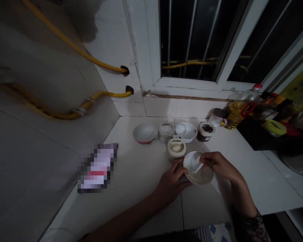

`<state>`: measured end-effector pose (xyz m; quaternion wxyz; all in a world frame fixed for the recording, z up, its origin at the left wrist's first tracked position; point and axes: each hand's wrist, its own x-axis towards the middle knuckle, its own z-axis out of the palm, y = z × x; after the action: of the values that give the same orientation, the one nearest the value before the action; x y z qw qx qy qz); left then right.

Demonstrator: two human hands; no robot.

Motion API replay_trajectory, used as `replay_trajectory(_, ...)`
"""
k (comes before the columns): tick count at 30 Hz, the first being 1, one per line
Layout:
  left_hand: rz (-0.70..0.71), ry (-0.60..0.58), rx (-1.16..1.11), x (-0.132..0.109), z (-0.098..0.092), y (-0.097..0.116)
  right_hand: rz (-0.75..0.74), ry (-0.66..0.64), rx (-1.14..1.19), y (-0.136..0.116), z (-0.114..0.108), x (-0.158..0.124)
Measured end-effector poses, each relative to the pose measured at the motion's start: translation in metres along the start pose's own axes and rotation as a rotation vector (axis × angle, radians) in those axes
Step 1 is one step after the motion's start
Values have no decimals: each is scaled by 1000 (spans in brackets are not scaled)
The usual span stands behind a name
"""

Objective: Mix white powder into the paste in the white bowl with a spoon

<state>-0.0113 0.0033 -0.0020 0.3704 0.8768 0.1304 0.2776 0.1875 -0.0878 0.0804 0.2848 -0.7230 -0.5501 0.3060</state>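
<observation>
My left hand (170, 183) grips the left side of a shallow white bowl (204, 176) that is tilted up off the white counter (146, 178). My right hand (217, 164) pinches a small white spoon (198, 169) by its handle, with the spoon's tip inside the bowl. A pale residue coats the bowl's inside. Just behind the bowl, close to my left hand, stands an open jar (176, 149) holding something pale.
Along the wall stand a white bowl with a red base (145, 132), a glass jar (166, 131), a white bowl (186, 131), a dark jam jar (206, 131), a mug (217, 117) and a cooking-oil bottle (238, 111). A pixelated flat item (97, 168) lies at left. Yellow gas hoses (75, 43) run along the wall.
</observation>
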Motion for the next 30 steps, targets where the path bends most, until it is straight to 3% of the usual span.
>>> replay_trajectory(14,23,7,-19,0,0,-1,134,168,500,8,-15,6)
replay_trajectory(19,4,-6,-10,-1,1,-2,245,207,658,10,-19,6)
replay_trajectory(30,20,15,-25,0,-1,0,243,179,728,16,-14,11)
